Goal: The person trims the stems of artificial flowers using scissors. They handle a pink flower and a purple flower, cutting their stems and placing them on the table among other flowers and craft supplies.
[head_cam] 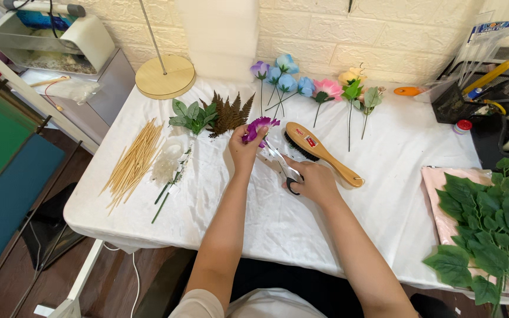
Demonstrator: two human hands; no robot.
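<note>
So the person's right hand (315,181) has its fingers through the black handles of a pair of scissors (279,165), gripping them, with the blades pointing up and left toward the purple flower (260,127). The left hand (244,148) pinches that flower just under the bloom, fingers closed around the short stem, holding it a bit above the cloth near the middle of the table. The blades sit right at the stem, though whether they're cutting yet is hard to tell.

Progress-wise, it looks early: only this one bloom is in hand, while a whole row of blue, pink and yellow stemmed flowers (301,88) lies untouched further back, stems still long.

Just beside the right hand is a wooden hairbrush (320,153), lying diagonally. Off to the left there's a pile of thin wooden sticks (134,160), a sprig of small white flowers (170,168), then green and brown fern leaves (213,115). At the right edge, a big bunch of leafy greenery (490,227) rests on something pink.

Everything sits on a table with a wrinkled white cloth (278,224). Further back there's a round wooden lamp base (165,76), a black mesh organiser with pens (472,94), and a whitish brick wall (396,29). The floor is dark wood.
</note>
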